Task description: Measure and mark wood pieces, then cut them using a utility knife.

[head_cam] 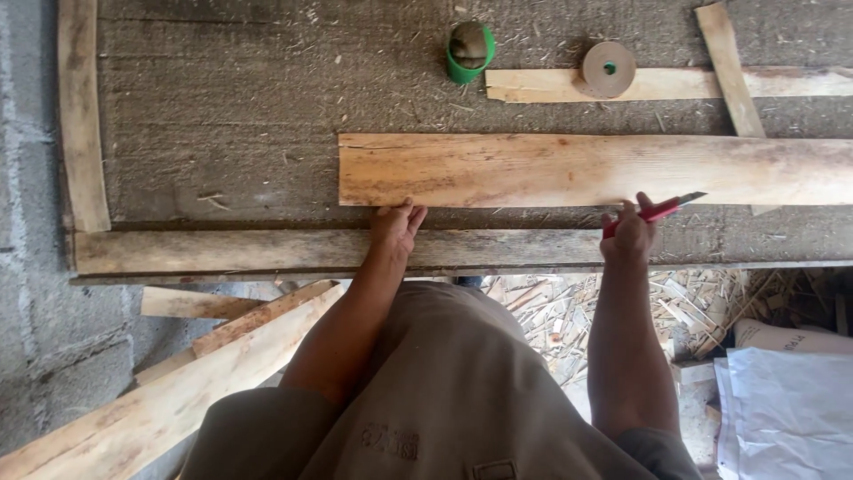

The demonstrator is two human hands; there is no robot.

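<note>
Down on the counter [222, 160], a pale board [586, 169] lies lengthwise, and both hands meet it at its near edge. The left hand [396, 227] rests with fingers together and fingertips pressed against the edge close to the board's left end, steadying it rather than gripping. The right hand [629, 233] is closed around a red utility knife [662, 210], whose blade points toward the board's near edge further to the right, just short of the wood or barely touching it; which, I cannot tell.

Judging by the board's face, the work looks barely begun: no cut line, notch or fresh mark shows where the blade is aimed, so whatever marking or trimming is in hand seems yet to be made. Scattered chips on the counter and a heap of shavings [569, 311] below the board suggest earlier work, though nothing ties them to this piece.

Beyond the board lie a green cup [469, 53] and a brown tape roll [609, 68], the roll sitting on a thin strip [675, 84]. A darker plank [267, 251] runs along the counter's front edge, just nearer than the board.
</note>
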